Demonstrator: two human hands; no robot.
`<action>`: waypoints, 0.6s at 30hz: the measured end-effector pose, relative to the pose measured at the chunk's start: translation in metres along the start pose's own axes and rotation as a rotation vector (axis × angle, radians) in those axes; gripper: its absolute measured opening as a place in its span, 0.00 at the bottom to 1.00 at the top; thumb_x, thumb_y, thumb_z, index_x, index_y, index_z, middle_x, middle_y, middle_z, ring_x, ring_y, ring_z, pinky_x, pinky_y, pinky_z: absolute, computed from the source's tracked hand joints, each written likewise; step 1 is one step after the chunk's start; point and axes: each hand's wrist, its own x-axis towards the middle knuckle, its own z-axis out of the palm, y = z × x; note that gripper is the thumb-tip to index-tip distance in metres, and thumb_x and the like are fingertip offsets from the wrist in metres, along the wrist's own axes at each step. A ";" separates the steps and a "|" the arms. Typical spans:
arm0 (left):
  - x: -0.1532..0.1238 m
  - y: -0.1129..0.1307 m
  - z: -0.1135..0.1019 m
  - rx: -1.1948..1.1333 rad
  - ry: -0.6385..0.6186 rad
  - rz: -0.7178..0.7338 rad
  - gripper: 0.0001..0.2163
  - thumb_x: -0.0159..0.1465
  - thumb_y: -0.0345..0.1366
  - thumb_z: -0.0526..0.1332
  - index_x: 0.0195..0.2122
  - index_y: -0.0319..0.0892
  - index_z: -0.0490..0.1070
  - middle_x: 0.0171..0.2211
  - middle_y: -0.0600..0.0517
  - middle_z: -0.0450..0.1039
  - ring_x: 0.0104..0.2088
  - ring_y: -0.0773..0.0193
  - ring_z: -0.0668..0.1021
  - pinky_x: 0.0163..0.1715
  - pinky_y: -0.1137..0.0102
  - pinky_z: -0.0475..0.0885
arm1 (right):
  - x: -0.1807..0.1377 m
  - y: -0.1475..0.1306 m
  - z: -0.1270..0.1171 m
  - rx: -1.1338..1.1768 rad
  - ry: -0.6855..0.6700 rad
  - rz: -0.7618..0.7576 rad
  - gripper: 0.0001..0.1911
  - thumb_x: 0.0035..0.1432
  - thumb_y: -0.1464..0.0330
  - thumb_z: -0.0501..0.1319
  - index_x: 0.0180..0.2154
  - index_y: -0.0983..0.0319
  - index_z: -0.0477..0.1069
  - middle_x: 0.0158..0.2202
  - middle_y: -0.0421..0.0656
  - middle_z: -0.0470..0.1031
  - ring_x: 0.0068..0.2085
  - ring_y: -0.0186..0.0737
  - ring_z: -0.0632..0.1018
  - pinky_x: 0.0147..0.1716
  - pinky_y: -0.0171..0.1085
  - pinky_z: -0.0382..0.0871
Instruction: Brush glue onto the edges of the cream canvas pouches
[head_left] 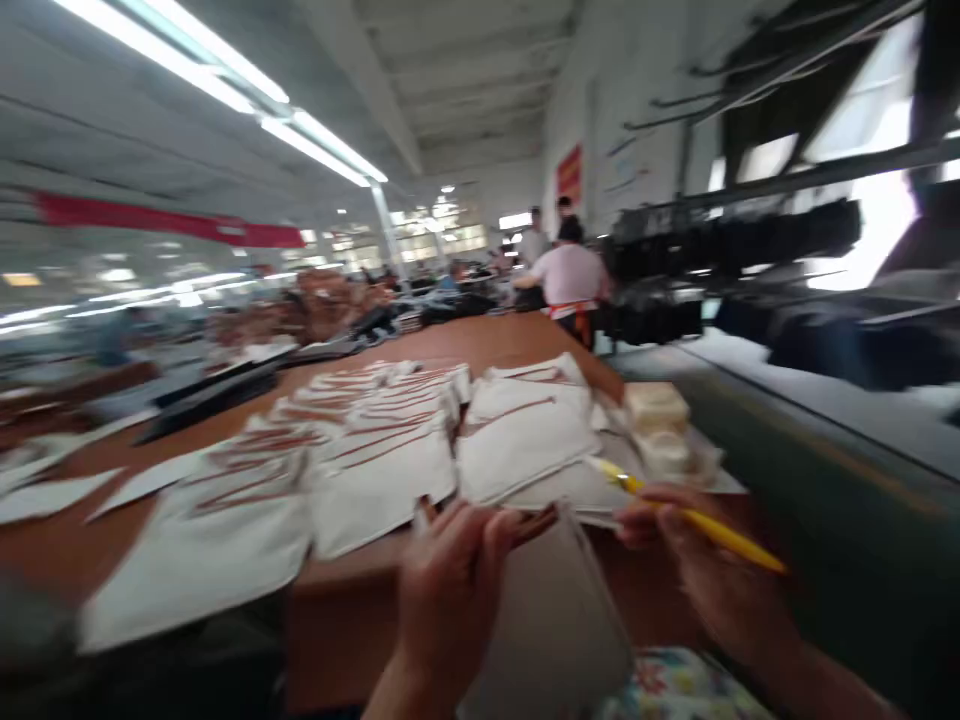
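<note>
My left hand [457,580] is closed on the upper edge of a pale fabric piece [551,610], where a strip of brown trim shows beside the fingers. The piece hangs down at the near edge of the table. In my right hand [697,560] is a yellow-handled brush [720,535], its pale tip pointing left over the table. Just beyond lie pale fabric pieces with brown strips: a stack [525,430] ahead, an overlapping row [382,490] left of it, and another row [232,520] further left. Motion blurs the details.
Near the table's right edge stand cream-coloured containers [664,430]. The brown table [487,340] stretches away from me, with dark material [217,395] on its left. A person in a light top [570,275] is beyond its far right side. Dark garments [735,240] hang at right.
</note>
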 end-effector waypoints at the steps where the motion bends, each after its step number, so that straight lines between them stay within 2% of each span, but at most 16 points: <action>1: 0.009 0.001 0.009 -0.005 0.002 0.015 0.15 0.67 0.40 0.56 0.24 0.43 0.72 0.20 0.56 0.68 0.22 0.70 0.70 0.25 0.75 0.62 | 0.000 -0.001 -0.015 0.014 0.023 -0.025 0.13 0.66 0.56 0.57 0.44 0.58 0.72 0.38 0.46 0.76 0.38 0.45 0.79 0.42 0.44 0.75; 3: 0.024 0.001 0.026 0.026 -0.008 0.026 0.15 0.66 0.44 0.56 0.25 0.44 0.71 0.19 0.57 0.68 0.21 0.69 0.71 0.25 0.75 0.64 | 0.003 0.001 -0.033 0.011 -0.001 -0.087 0.14 0.67 0.56 0.56 0.43 0.58 0.72 0.40 0.47 0.76 0.42 0.47 0.78 0.46 0.45 0.73; 5: 0.033 0.003 0.040 0.074 -0.037 0.031 0.16 0.66 0.47 0.55 0.26 0.45 0.71 0.19 0.58 0.69 0.22 0.68 0.72 0.24 0.76 0.65 | 0.004 0.005 -0.040 0.045 -0.053 -0.103 0.13 0.64 0.56 0.60 0.44 0.58 0.72 0.43 0.47 0.74 0.45 0.48 0.76 0.47 0.44 0.71; 8: 0.036 0.011 0.053 0.073 -0.086 0.015 0.18 0.65 0.50 0.54 0.25 0.45 0.70 0.18 0.58 0.69 0.20 0.68 0.73 0.21 0.76 0.64 | 0.001 0.011 -0.038 0.204 -0.073 -0.029 0.21 0.51 0.57 0.70 0.44 0.56 0.68 0.44 0.45 0.74 0.44 0.48 0.76 0.43 0.42 0.71; 10: 0.037 0.017 0.062 0.009 -0.056 -0.037 0.18 0.65 0.51 0.55 0.24 0.44 0.70 0.17 0.59 0.68 0.19 0.69 0.72 0.20 0.76 0.65 | -0.001 0.017 -0.037 0.261 -0.049 0.040 0.25 0.46 0.57 0.73 0.42 0.55 0.66 0.40 0.43 0.74 0.40 0.47 0.76 0.37 0.39 0.72; 12: 0.043 0.024 0.072 -0.068 -0.016 -0.091 0.19 0.65 0.51 0.55 0.25 0.44 0.71 0.17 0.59 0.68 0.19 0.68 0.72 0.21 0.76 0.65 | -0.001 0.022 -0.040 0.183 0.032 0.087 0.23 0.46 0.57 0.72 0.40 0.55 0.66 0.35 0.41 0.74 0.35 0.45 0.76 0.32 0.37 0.71; 14: 0.054 0.032 0.081 -0.138 -0.031 -0.086 0.18 0.66 0.50 0.54 0.29 0.43 0.73 0.20 0.57 0.71 0.22 0.67 0.74 0.23 0.75 0.67 | 0.000 0.025 -0.051 0.018 0.161 0.114 0.21 0.48 0.56 0.70 0.40 0.54 0.67 0.35 0.40 0.75 0.33 0.45 0.76 0.29 0.36 0.71; 16: 0.069 0.040 0.085 -0.191 -0.091 -0.014 0.15 0.67 0.46 0.53 0.38 0.43 0.75 0.29 0.54 0.75 0.29 0.65 0.76 0.29 0.74 0.70 | 0.001 0.024 -0.068 -0.151 0.273 0.100 0.20 0.48 0.55 0.70 0.41 0.53 0.68 0.38 0.41 0.76 0.33 0.46 0.77 0.27 0.37 0.72; 18: 0.084 0.047 0.082 -0.213 -0.146 0.055 0.15 0.68 0.43 0.53 0.51 0.45 0.70 0.35 0.53 0.76 0.33 0.65 0.76 0.34 0.72 0.70 | 0.002 0.020 -0.084 -0.278 0.303 0.048 0.20 0.47 0.57 0.71 0.42 0.51 0.70 0.37 0.40 0.77 0.31 0.47 0.77 0.24 0.36 0.72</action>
